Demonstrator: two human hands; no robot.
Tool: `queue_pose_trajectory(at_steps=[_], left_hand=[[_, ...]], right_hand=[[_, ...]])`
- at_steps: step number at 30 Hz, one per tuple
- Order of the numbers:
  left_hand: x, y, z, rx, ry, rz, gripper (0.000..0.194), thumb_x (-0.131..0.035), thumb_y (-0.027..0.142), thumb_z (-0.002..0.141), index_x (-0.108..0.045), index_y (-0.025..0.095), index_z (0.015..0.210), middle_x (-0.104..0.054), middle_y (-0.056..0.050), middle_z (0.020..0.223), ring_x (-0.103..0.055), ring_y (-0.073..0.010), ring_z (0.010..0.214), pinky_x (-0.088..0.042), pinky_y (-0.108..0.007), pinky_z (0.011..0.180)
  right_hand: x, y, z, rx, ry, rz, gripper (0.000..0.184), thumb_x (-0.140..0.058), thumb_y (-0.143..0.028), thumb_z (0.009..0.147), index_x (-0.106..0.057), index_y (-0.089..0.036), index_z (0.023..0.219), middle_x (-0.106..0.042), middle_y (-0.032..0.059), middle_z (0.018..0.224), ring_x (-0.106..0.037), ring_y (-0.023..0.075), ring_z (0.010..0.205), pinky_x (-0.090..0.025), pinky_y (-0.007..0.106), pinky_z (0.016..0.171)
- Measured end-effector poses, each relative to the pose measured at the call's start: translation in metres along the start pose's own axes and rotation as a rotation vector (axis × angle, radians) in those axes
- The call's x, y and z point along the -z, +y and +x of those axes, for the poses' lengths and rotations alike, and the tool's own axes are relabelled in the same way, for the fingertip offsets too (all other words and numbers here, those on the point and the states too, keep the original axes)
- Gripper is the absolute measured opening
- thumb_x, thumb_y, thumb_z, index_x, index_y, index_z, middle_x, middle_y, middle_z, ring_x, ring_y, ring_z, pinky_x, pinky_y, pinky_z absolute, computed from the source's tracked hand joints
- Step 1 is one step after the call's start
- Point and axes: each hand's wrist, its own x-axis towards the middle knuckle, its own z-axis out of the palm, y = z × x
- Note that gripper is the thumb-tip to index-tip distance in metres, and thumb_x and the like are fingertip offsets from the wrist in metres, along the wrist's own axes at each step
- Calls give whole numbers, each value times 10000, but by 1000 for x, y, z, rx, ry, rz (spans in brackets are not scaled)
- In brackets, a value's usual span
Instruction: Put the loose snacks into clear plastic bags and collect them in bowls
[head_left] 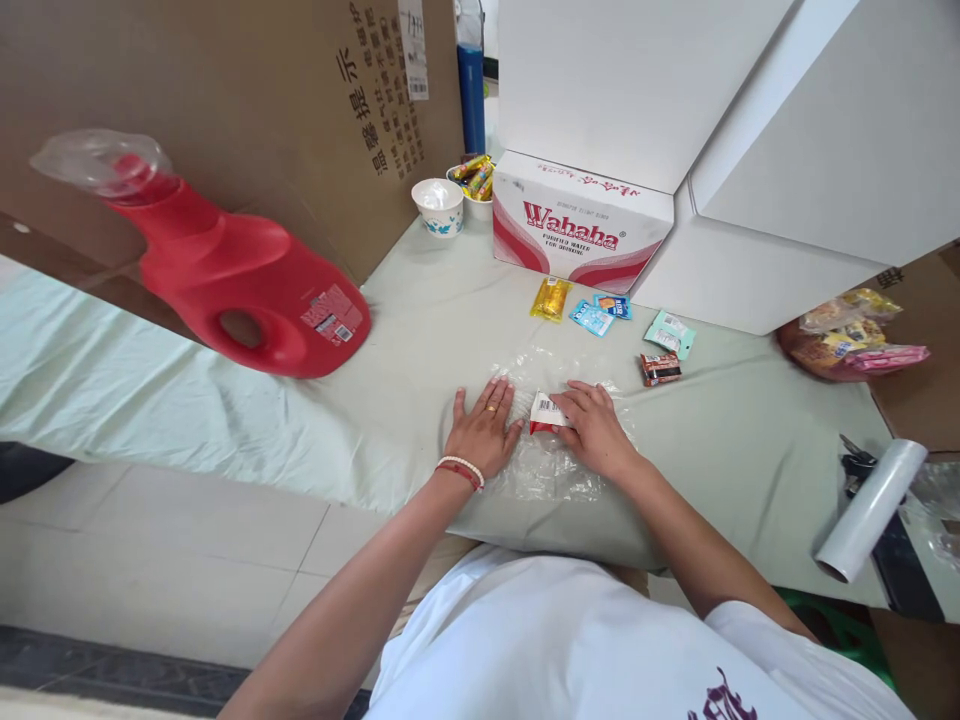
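A sheet of clear plastic film [544,470] lies spread on the cloth-covered table. On it sits a small white and red snack packet [546,408] with a barcode. My right hand [594,428] has its fingers wrapped over the packet's right side. My left hand [484,430] lies flat on the film's left part, fingers stretched out, apart from the packet. Beyond the film are a yellow packet [551,299], two blue packets [592,318] [615,305], a pale green packet [670,334] and a brown packet [661,369].
A red detergent jug [292,290] stands left. At the back are a Wahaha carton [577,225], a white paper cup [439,210] and a bowl of yellow-wrapped snacks [478,182]. On the right are a roll of film [870,510] and a bowl of packets [814,355].
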Motion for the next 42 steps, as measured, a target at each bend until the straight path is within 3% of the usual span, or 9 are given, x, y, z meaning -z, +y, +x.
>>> queue_pose_trajectory(at_steps=[7,10,14,18,22,27,32,37,42], left_hand=[[9,-10,-1,63,-41,11,630,-229,486,1057,-284,237,1633,-265,-84,1698,-244,-280,1585,-48,-659,1272],[12,-18,-3,53,-59,26,641,-249,509,1051,-280,242,1633,-259,-84,1699,-223,-300,1591,-26,-694,1256],[10,-24,-5,30,-54,31,655,-244,504,1054,-253,208,1638,-222,-89,1705,-200,-283,1598,2,-709,1248],[8,-24,-5,17,-26,11,646,-268,497,1054,-262,219,1636,-249,-96,1697,-239,-291,1586,-3,-707,1250],[8,-24,-6,8,17,-14,622,-282,490,1053,-304,248,1625,-315,-97,1678,-281,-305,1571,-45,-702,1256],[12,-26,-8,-5,42,-51,612,-305,485,1050,-349,241,1609,-334,-105,1671,-293,-302,1567,-93,-684,1262],[15,-26,-13,8,46,-46,563,-296,459,1055,-402,292,1583,-295,-75,1689,-259,-309,1579,-97,-723,1240],[12,-24,-20,61,55,-39,569,-267,437,1060,-418,245,1574,-313,-96,1682,-271,-336,1571,-122,-773,1204],[9,-21,-23,67,104,-1,565,-310,430,1050,-437,234,1564,-270,-113,1698,-257,-344,1575,-138,-747,1214]], right_hand=[[-6,8,-11,-62,-96,-49,586,-535,-453,1009,-471,-240,1552,-432,127,1620,-285,377,1522,-228,658,1194],[10,35,-2,-55,-46,57,529,-501,-525,1013,-603,-221,1434,-535,136,1533,-448,333,1427,-353,533,1164],[39,77,56,-255,207,14,453,-418,-437,1045,-703,-165,1266,-686,149,1273,-606,292,1199,-446,423,1063],[47,103,129,-396,106,-154,593,-549,-439,989,-518,-153,1507,-542,193,1484,-483,368,1332,-386,474,1104],[38,102,152,-469,50,-247,600,-523,-470,1000,-491,-164,1515,-456,211,1549,-430,397,1357,-400,495,1054],[36,90,112,-387,33,-408,445,-480,-371,1009,-640,-74,1299,-663,252,1252,-584,366,1153,-398,455,978],[54,78,54,-368,160,-390,424,-342,-226,1016,-709,-75,1166,-743,193,1011,-659,300,965,-400,380,907],[48,24,4,-278,313,-232,478,-309,-257,1040,-659,-102,1326,-740,165,1122,-634,286,1041,-419,392,976],[-1,-34,-18,-93,93,-154,429,-498,-306,1016,-602,-199,1418,-605,143,1455,-553,330,1175,-433,488,999]])
